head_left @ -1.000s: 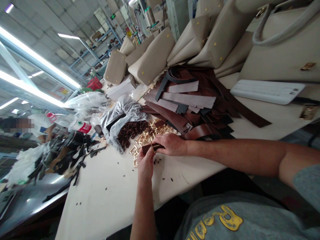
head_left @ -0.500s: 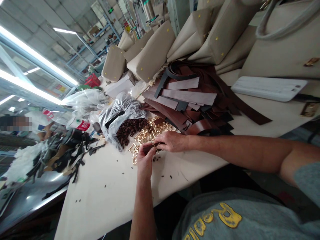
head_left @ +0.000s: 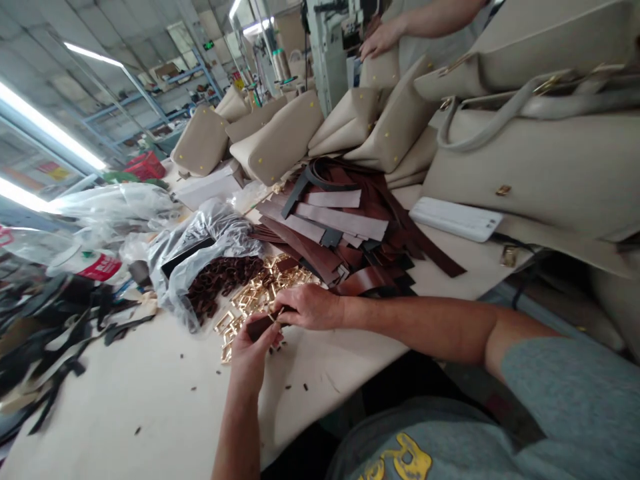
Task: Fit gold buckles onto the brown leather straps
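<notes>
My left hand (head_left: pixel 249 348) is closed on a short brown leather strap (head_left: pixel 259 327), thumb along its near side. From the right, my right hand (head_left: pixel 311 307) meets it, fingers pinched at the strap's end where a thin gold-coloured metal buckle (head_left: pixel 277 318) shows. The fingers hide part of the buckle, so I cannot tell just how it sits on the strap. Just behind both hands lies a heap of gold rectangular buckles (head_left: pixel 250 293). Beside that heap, small dark brown leather loops (head_left: pixel 215 285) spill out of a clear plastic bag (head_left: pixel 175 293).
A pile of brown leather strips (head_left: pixel 370 283) lies behind my right forearm. Beige handbags (head_left: pixel 525 173) line the back and right, near a white flat device (head_left: pixel 455 219). Black scraps lie at left. Small dark bits dot the white table (head_left: pixel 165 413). Another person's hand (head_left: pixel 383 40) rests on a bag.
The view has swung to the right, so everything sits further left. Another person's hand and arm now show at the top. My hands still hold the strap and buckle together.
</notes>
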`<state>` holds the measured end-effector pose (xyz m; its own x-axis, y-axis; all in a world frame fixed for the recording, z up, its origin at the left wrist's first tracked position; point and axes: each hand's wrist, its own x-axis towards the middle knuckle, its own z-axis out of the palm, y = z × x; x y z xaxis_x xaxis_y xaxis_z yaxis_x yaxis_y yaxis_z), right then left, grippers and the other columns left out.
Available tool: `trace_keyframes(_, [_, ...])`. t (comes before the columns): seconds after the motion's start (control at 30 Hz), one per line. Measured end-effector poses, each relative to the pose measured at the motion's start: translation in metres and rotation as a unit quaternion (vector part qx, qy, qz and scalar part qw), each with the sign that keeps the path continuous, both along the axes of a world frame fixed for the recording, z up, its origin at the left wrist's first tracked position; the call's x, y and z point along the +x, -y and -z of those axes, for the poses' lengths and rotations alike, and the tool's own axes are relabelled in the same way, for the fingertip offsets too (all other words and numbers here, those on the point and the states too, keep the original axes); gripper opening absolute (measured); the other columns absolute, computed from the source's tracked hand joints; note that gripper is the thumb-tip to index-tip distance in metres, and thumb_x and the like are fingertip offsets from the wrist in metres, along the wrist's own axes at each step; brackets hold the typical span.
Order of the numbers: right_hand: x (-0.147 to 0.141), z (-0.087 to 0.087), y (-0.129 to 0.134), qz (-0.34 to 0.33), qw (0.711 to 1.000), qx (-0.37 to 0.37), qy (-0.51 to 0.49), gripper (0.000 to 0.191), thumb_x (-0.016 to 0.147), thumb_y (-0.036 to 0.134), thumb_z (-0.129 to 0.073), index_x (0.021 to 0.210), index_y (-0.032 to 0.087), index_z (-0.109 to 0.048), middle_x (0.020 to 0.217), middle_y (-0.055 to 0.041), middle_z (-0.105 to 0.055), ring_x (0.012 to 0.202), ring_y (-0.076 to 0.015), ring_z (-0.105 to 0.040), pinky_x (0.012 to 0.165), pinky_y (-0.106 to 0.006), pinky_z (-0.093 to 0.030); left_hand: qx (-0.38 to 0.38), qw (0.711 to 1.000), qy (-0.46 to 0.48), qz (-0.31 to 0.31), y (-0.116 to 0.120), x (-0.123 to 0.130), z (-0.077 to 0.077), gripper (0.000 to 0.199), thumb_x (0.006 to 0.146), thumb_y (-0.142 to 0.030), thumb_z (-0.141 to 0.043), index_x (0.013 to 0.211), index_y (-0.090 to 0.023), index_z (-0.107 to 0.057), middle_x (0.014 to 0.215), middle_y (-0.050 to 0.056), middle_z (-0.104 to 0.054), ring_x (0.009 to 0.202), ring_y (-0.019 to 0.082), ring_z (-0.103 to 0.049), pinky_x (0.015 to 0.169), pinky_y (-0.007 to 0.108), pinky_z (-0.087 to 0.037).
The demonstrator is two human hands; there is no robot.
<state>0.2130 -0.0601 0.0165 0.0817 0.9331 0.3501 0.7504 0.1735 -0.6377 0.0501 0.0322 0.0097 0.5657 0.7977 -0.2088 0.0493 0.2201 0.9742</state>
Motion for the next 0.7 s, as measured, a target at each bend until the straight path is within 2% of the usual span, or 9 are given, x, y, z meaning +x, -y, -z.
trace_keyframes(0.13, [0.0000,-0.0022,0.0014,0.008,0.997,0.056,0.053,0.014,0.094,0.028,-0.060,0.102,0.017,-0.064,0.099,-0.0045,-0.070,0.090,-0.0147,-0.064,0.076,-0.024,-0.045,-0.035,0.999,0.026,-0.025,-0.0023,-0.0015,-0.0005,0.048,0.048,-0.030,-0.094,0.084,-0.015,-0.066,0.063,-0.003,-0.065,0.050,0.009,-0.059,0.050,0.018,-0.047])
trace_keyframes(0.23, [0.0004,-0.0043,0.0012,0.018,0.988,0.078,0.132,0.019,0.098,0.033,-0.054,0.094,0.018,-0.064,0.096,-0.0047,-0.070,0.087,-0.0151,-0.064,0.074,-0.025,-0.043,-0.053,0.998,0.031,-0.034,-0.0016,-0.0016,-0.0008,0.049,0.047,-0.031,-0.094,0.083,-0.014,-0.066,0.063,-0.003,-0.065,0.050,0.008,-0.059,0.050,0.018,-0.048])
trace_keyframes(0.33, [-0.0004,-0.0046,0.0008,0.008,0.985,0.086,0.147,0.018,0.098,0.030,-0.053,0.090,0.017,-0.063,0.095,-0.0047,-0.070,0.089,-0.0150,-0.064,0.076,-0.025,-0.044,-0.063,0.996,0.031,-0.051,-0.0004,-0.0015,-0.0002,0.050,0.045,-0.031,-0.095,0.083,-0.014,-0.066,0.065,-0.001,-0.066,0.050,0.009,-0.059,0.049,0.018,-0.048])
trace_keyframes(0.4, [-0.0020,-0.0039,0.0015,0.005,0.990,0.081,0.114,0.012,0.093,0.029,-0.060,0.095,0.018,-0.063,0.098,-0.0042,-0.071,0.090,-0.0153,-0.064,0.076,-0.025,-0.045,-0.066,0.996,0.033,-0.058,-0.0008,-0.0022,0.0008,0.051,0.044,-0.029,-0.095,0.084,-0.014,-0.067,0.065,-0.001,-0.066,0.050,0.008,-0.058,0.049,0.018,-0.048])
trace_keyframes(0.5, [-0.0038,-0.0020,0.0032,0.012,0.998,0.062,0.028,0.023,0.086,0.030,-0.067,0.105,0.019,-0.062,0.097,-0.0027,-0.071,0.086,-0.0158,-0.066,0.075,-0.025,-0.047,-0.072,0.995,0.040,-0.062,-0.0030,-0.0031,0.0023,0.047,0.044,-0.027,-0.094,0.080,-0.013,-0.068,0.064,-0.001,-0.065,0.050,0.008,-0.057,0.048,0.017,-0.047])
trace_keyframes(0.6, [-0.0030,0.0001,0.0032,-0.001,0.996,0.049,-0.079,0.025,0.089,0.029,-0.063,0.111,0.018,-0.062,0.099,-0.0035,-0.071,0.089,-0.0157,-0.067,0.079,-0.025,-0.048,-0.079,0.993,0.062,-0.058,-0.0038,-0.0024,0.0016,0.042,0.045,-0.028,-0.094,0.073,-0.013,-0.067,0.061,-0.002,-0.064,0.048,0.006,-0.054,0.045,0.016,-0.045])
trace_keyframes(0.7, [-0.0030,0.0037,-0.0003,-0.023,0.986,0.026,-0.162,0.019,0.093,0.023,-0.055,0.108,0.017,-0.066,0.096,-0.0036,-0.072,0.089,-0.0143,-0.066,0.081,-0.025,-0.049,-0.076,0.993,0.083,-0.034,-0.0029,-0.0002,-0.0006,0.038,0.047,-0.028,-0.093,0.072,-0.014,-0.068,0.062,-0.001,-0.065,0.046,0.006,-0.051,0.043,0.016,-0.043])
